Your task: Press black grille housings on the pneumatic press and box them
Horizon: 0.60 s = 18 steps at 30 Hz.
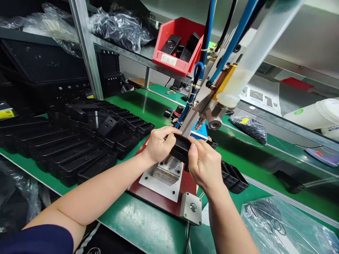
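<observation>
Between both hands is a black plastic housing (pixel 180 148), held above a metal fixture (pixel 169 173) on a dark red base plate (pixel 148 195). My left hand (pixel 160 143) grips its left end, thumb and fingers closed on it. At the other end, my right hand (pixel 205 160) pinches the same part with the thumb on the near side. The fingers partly cover the housing. Just above and behind it hangs the machine's metal tip (pixel 200 123), with a brass-coloured block (pixel 224 83) and a translucent tube (pixel 259 53) over it.
Rows of black housings (pixel 69 165) fill the bench's left side, and several more (pixel 234 178) lie right of the fixture. A button box (pixel 192 208) sits at the base's front corner. A red bin (pixel 169 53) stands on the shelf. Black rings lie in a clear bag (pixel 288 225).
</observation>
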Each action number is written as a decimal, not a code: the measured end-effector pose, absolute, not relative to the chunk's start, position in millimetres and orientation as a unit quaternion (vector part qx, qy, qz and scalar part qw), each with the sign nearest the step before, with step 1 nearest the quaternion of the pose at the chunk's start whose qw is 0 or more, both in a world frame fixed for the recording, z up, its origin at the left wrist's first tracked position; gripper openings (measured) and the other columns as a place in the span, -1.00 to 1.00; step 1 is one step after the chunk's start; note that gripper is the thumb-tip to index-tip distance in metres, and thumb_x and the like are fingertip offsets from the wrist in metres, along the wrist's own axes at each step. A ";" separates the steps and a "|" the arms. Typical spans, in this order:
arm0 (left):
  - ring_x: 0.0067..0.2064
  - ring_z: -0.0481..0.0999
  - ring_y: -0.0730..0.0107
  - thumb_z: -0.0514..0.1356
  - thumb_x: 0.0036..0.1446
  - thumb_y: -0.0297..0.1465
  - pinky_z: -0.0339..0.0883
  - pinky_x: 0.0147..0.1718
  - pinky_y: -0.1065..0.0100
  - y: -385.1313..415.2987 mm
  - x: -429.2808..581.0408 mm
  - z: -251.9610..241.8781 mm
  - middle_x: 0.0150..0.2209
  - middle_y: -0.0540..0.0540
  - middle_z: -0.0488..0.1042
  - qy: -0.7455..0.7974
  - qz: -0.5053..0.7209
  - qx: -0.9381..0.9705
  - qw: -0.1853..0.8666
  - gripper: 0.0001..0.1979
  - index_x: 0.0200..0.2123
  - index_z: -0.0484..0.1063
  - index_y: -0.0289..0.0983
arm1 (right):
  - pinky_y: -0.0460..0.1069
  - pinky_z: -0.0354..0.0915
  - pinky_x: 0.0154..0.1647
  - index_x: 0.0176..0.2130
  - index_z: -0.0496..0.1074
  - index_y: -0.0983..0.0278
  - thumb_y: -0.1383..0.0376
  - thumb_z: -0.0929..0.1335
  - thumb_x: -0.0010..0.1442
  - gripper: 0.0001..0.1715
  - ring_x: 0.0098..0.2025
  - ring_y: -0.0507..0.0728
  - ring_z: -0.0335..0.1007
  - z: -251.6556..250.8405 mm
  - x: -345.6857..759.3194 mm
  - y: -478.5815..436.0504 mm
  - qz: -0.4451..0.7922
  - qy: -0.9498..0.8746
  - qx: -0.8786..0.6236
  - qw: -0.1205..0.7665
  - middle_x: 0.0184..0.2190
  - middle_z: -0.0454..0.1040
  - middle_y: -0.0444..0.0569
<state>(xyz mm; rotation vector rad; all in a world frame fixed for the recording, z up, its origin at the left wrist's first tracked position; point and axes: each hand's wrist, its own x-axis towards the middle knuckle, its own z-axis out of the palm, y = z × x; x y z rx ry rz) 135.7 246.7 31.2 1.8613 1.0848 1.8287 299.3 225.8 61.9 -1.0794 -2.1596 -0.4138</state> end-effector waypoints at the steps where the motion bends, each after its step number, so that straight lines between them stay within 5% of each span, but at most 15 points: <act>1: -0.23 0.55 0.33 -0.01 0.15 -0.40 0.40 -0.16 0.33 246.3 135.9 32.4 -0.26 -0.10 0.61 0.386 0.636 0.647 0.168 -0.67 -0.28 0.56 -0.29 | -0.04 0.36 -0.24 -0.03 0.51 0.35 0.29 0.09 0.38 -0.51 -0.26 0.11 0.50 62.2 299.5 226.3 -0.150 -0.829 -0.421 0.337 -0.26 0.56 0.03; 18: -0.24 0.54 0.33 -0.03 0.07 -0.39 0.39 -0.22 0.36 258.3 126.8 43.8 -0.32 -0.01 0.59 0.400 0.560 0.678 0.256 -0.67 -0.34 0.55 -0.26 | -0.02 0.36 -0.33 -0.04 0.53 0.29 0.22 0.10 0.40 -0.50 -0.34 0.15 0.51 71.3 294.5 222.5 -0.171 -0.822 -0.450 0.303 -0.39 0.53 0.02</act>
